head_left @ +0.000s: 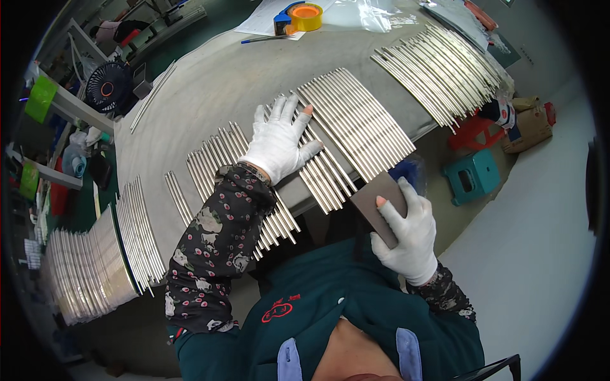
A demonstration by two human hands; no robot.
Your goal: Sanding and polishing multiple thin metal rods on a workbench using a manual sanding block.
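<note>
My left hand (pixel 277 145), in a white glove with a bare fingertip showing, lies flat with fingers spread on a row of thin silvery metal rods (pixel 325 181). My right hand (pixel 414 240), also gloved, grips a grey-brown rectangular block (pixel 379 206) that looks like a sanding sponge. The block is by the near ends of a tightly lined-up group of rods (pixel 359 120). Left of my left hand, more rods (pixel 213 162) lie with uneven ends; my forearm covers part of them.
Further rod bundles lie at the far right (pixel 438 73) and far left (pixel 89 270) of the grey table (pixel 203 89). A tape dispenser (pixel 298 18) and a pen (pixel 265 39) are at the back. A teal stool (pixel 472 176) stands on the floor, right; a small fan (pixel 109 87) is left.
</note>
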